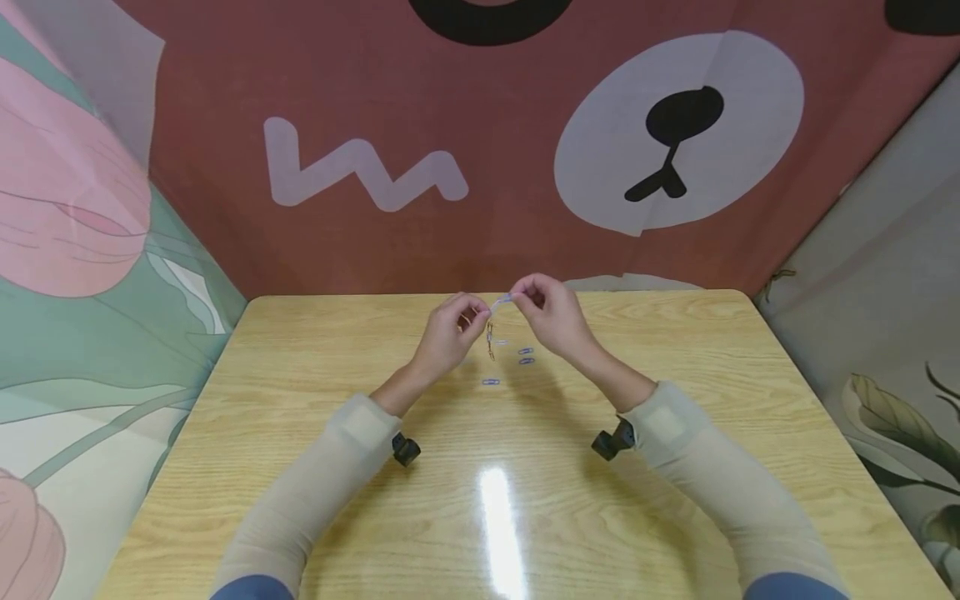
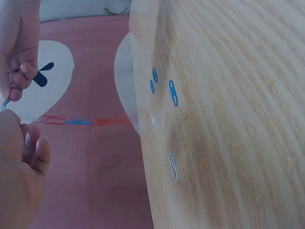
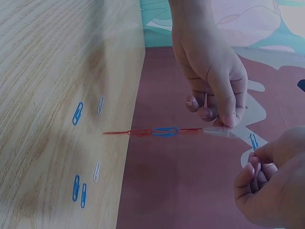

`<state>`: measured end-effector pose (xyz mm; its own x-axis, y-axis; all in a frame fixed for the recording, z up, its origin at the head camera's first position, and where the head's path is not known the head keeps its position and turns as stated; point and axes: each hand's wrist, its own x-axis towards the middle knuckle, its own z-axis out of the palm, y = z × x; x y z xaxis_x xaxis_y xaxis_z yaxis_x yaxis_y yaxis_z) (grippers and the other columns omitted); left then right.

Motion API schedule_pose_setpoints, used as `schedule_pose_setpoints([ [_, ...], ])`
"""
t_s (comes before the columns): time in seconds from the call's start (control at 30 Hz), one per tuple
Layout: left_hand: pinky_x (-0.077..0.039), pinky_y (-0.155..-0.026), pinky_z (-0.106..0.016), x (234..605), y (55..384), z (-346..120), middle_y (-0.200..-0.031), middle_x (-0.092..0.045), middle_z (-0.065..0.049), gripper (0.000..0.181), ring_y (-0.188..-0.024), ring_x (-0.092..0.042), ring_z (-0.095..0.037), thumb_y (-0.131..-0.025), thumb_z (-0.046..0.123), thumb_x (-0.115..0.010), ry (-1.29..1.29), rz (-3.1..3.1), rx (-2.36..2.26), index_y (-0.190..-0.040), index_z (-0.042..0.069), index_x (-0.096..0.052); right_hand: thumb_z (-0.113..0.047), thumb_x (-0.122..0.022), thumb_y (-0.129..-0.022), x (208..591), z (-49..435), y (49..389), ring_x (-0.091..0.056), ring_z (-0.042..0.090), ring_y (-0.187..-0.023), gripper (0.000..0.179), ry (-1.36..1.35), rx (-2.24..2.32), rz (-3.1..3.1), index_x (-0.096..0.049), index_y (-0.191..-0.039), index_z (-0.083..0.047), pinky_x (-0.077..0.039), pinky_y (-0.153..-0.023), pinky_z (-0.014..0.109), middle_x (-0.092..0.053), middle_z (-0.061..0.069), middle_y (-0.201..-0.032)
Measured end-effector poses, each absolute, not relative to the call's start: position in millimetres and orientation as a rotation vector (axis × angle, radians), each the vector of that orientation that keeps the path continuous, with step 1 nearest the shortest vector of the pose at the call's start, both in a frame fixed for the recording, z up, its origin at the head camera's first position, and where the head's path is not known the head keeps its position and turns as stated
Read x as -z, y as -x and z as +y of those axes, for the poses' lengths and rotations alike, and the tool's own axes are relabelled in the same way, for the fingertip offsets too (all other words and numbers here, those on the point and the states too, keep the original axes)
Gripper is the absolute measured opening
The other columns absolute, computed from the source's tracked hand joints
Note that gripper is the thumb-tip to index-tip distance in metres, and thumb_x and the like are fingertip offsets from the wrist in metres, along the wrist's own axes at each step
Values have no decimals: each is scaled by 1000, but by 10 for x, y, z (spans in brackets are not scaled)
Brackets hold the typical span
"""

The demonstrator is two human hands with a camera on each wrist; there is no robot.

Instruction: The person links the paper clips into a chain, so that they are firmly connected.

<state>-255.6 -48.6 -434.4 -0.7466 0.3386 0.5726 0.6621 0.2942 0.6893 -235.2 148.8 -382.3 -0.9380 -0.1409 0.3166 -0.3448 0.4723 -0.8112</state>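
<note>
In the head view, my left hand (image 1: 453,333) and right hand (image 1: 551,317) are raised close together over the table's far edge. Thumb and fingertips of the left hand pinch a white paper clip (image 3: 217,131), the top link of a hanging chain. Below it the chain continues with red paper clips (image 3: 140,132) and a blue paper clip (image 3: 165,131) between them. The right hand pinches a separate blue paper clip (image 3: 253,141) by its lower end, and its free end points toward the left hand's fingertips, near the white clip.
Loose on the wooden table (image 1: 420,500) under the hands lie three blue paper clips, one nearer me (image 1: 491,382), and two white paper clips (image 3: 96,171). A red printed cloth (image 1: 360,250) hangs behind the far edge. Small black cameras (image 1: 406,450) are strapped at both wrists.
</note>
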Motion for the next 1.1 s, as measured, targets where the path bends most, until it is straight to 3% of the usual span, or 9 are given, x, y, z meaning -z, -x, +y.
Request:
schedule_pose_setpoints([
  [0.57, -54, -63, -28, 4231, 2575, -383, -92, -66, -12, 8, -76, -64, -22, -98, 6, -69, 882, -2151, 1524, -100, -2, -67, -10, -62, -102, 3828, 1474, 2326, -52, 22, -72, 9, -413, -1461, -2502, -68, -101, -3, -43, -62, 28, -63, 9, -87],
  [1.1, -53, -65, -26, 4199, 2596, -371, -90, -66, -13, 6, -75, -64, -24, -99, 2, -64, 873, -2125, 1532, -98, -3, -68, -10, -64, -101, 3825, 1460, 2339, -53, 21, -71, 9, -487, -1463, -2467, -69, -101, -2, -44, -62, 25, -64, 9, -86],
])
